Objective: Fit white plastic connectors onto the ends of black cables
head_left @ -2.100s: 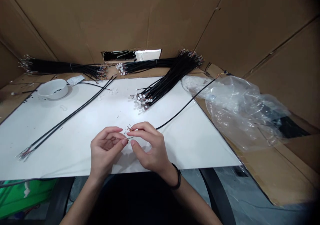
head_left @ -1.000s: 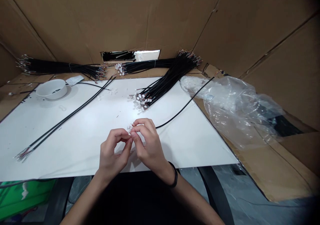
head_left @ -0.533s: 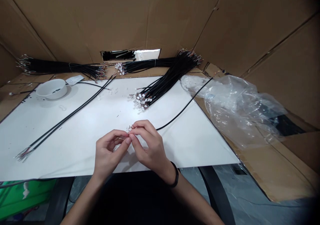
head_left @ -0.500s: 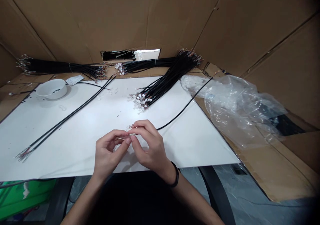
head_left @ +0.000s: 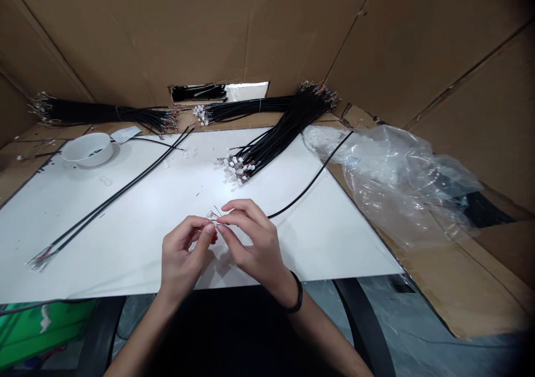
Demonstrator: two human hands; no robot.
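Observation:
Near the front of the white board (head_left: 334,243), my left hand (head_left: 184,251) and my right hand (head_left: 254,243) meet at the fingertips. The right fingers pinch the wire end of a black cable (head_left: 315,177), which curves out behind that hand to the upper right. Between thumb and forefinger my left hand grips something small and white, probably a connector, mostly hidden by the fingertips. A white connector (head_left: 210,213) with thin wires sticks up just beyond the fingertips. Two black cables (head_left: 121,192) with bare wire ends lie on the board to the left.
A cable bundle with white connectors (head_left: 276,137) lies behind the hands, another bundle (head_left: 92,111) at back left. A white bowl (head_left: 88,153) stands at left beside a paper label (head_left: 126,134). Clear plastic bags (head_left: 388,165) lie at right. Cardboard walls (head_left: 200,31) surround the board.
The fingertips have shifted slightly and the white connector with thin wires shows more clearly above them. The held cable has moved a little at its far end.

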